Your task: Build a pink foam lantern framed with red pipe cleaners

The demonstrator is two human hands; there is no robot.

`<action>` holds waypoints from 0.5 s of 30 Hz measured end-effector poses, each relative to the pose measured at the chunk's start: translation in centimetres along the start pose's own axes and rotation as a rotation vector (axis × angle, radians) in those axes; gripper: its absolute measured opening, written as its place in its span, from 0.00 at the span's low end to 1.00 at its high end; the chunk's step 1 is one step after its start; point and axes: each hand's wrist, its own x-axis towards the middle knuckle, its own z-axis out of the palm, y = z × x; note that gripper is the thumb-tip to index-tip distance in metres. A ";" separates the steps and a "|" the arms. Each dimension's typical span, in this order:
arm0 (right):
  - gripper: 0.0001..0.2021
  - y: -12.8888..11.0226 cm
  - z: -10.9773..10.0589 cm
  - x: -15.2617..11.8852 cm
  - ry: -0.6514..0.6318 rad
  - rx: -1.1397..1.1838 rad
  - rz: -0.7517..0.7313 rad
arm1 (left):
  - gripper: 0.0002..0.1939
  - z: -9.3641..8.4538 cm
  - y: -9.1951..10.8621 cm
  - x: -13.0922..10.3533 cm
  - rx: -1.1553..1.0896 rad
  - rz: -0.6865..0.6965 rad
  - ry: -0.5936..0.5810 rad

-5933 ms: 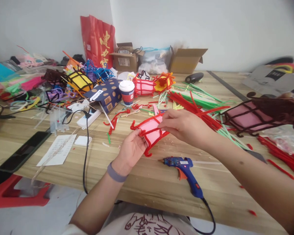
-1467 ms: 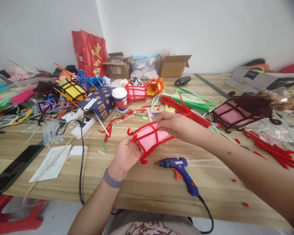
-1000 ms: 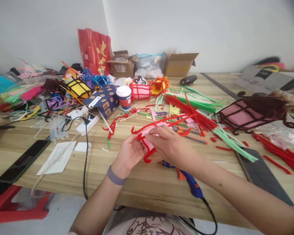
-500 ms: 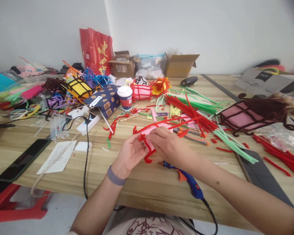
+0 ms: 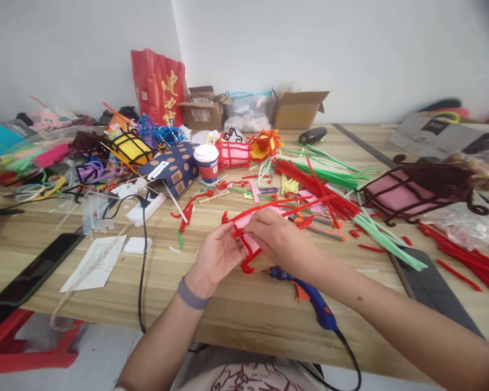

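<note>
Between my hands is a small pink lantern [image 5: 251, 244] framed in red pipe cleaners, with curled red ends at its corners. My left hand [image 5: 220, 251] grips its left side, thumb and fingers closed on the red edge. Across the top, my right hand [image 5: 273, 234] is closed, fingertips pressed to the pink panel and red frame; the hand hides much of the lantern's right part. A blue glue gun [image 5: 320, 304] lies on the table just below my right forearm. Orange-and-grey pliers [image 5: 324, 229] rest behind my right hand.
Red pipe cleaners [image 5: 315, 182] and pale green ones [image 5: 387, 239] lie beyond my right hand. A lidded paper cup [image 5: 207, 164] stands at the back. A brown-framed pink lantern [image 5: 403, 190] sits at right. A black cable [image 5: 143, 266] runs over the table's front edge from a power strip [image 5: 146, 209].
Both hands keep their hold on the lantern. My right fingers have shifted slightly along its top, and the view has moved a little.
</note>
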 end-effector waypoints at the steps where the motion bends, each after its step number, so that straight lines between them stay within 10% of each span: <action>1: 0.08 0.0 0.0 0.1 -0.003 -0.003 0.009 | 0.18 0.0 0.0 0.0 0.003 -0.001 -0.004; 15: 0.08 -0.2 -0.4 0.7 -0.078 -0.081 0.019 | 0.17 0.1 0.1 -0.2 0.045 -0.013 0.002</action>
